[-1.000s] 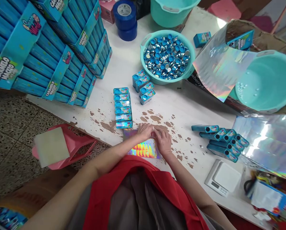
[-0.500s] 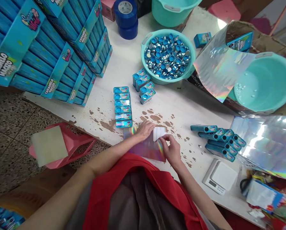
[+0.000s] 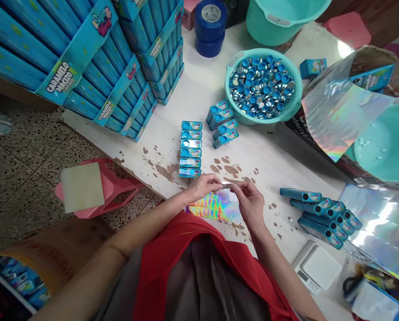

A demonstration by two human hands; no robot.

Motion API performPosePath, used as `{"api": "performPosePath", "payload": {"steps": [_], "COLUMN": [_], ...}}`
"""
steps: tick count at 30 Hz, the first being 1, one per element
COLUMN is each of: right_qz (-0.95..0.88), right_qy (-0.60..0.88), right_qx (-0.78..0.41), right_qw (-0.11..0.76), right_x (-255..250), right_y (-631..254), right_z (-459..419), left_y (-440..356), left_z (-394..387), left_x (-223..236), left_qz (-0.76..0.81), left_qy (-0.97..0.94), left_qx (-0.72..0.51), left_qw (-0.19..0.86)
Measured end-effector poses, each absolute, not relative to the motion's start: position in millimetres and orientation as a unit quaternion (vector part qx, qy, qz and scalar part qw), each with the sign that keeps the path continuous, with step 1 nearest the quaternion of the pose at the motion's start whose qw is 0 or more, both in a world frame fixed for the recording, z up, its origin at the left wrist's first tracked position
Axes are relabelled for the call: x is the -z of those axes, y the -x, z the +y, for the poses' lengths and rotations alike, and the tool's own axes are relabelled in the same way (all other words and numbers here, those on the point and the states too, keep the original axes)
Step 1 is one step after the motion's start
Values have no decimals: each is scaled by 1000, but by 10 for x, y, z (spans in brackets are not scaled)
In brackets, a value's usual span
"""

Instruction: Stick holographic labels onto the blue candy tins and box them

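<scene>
My left hand [image 3: 204,187] pinches one end of a small shiny sticker strip [image 3: 226,186]. At its other end, my right hand [image 3: 250,198] grips it between thumb and fingers. The strip is seen nearly edge-on. Below my hands a rainbow-coloured holographic sticker sheet [image 3: 214,207] lies at the table's near edge, partly covered by my hands. Just beyond my left hand stands a row of several blue tins [image 3: 190,153], tops facing up. A few more blue tins [image 3: 226,137] are grouped farther back to the right.
A teal basin [image 3: 231,96] holds many blue-and-silver caps. Stacked blue display boxes [image 3: 119,96] fill the left of the table [image 3: 173,107]. Tins with dark round holes [image 3: 323,209] lie at right, near a white scale [image 3: 319,265]. A pink stool [image 3: 114,183] stands left.
My hands have come together above the sheet, with the strip now stretched between them. My right hand was at the sheet's exposed white backing before. The camera view has shifted left.
</scene>
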State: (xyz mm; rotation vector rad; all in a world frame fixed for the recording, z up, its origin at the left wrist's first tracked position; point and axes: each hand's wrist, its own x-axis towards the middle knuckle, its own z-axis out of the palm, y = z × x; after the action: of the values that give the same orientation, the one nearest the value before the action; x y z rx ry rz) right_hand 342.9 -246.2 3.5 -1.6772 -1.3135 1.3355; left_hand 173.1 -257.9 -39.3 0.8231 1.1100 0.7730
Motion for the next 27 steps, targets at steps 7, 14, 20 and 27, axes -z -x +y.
{"api": "performPosePath", "payload": {"steps": [7,14,20,27], "right_qz": [-554,-598,-592,-546], "right_qy": [611,629,646,662], "right_qx": [-499,-397,-369,-409], "right_qw": [265,299,309,309], "right_x": [172,479,595,635], "right_y": [-2596,-1924,-1906,-1937], "right_z": [-2238,-1918,-1884,-1880], "left_y": [-853,-347,-416,-632], "left_z": [-2579,-2300,-2175,-2351], "left_x": [156,257,513,557], "left_qz": [694,726,730,756], "left_qy": [-463,-489,-425,-394], "left_qx": [-285,-278,-286,-290], "left_qw": [472,395,453,435]}}
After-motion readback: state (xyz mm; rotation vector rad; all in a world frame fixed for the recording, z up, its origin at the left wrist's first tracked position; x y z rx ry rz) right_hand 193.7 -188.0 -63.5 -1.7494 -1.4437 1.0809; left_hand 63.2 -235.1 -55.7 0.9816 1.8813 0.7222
